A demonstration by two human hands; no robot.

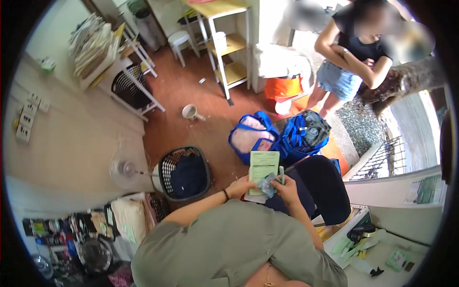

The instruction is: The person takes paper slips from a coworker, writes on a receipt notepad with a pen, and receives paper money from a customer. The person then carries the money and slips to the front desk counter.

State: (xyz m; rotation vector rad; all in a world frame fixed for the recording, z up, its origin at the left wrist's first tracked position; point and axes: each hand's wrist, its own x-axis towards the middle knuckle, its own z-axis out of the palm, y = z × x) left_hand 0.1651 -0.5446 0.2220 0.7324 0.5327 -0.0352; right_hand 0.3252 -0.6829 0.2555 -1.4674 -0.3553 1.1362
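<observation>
My left hand [240, 185] grips the lower left edge of a light green printed slip pad [264, 162], held up in front of my body. My right hand [287, 189] is closed on a light-coloured pen [282, 175] that sticks up from the fingers. The same hand pinches a crumpled bluish-grey piece [267, 184] against the pad's lower right; whether it is paper or plastic I cannot tell. Beyond the pad stand two blue bags, one with pink fabric [253, 136] and one with dark contents [311, 126].
A laundry basket [208, 177] with dark cloth stands on the floor at left, near a fan [125, 167]. A dark chair [330, 189] is close at my right. One person [363, 52] stands with folded arms by the doorway. A small pail [190, 112] sits farther off.
</observation>
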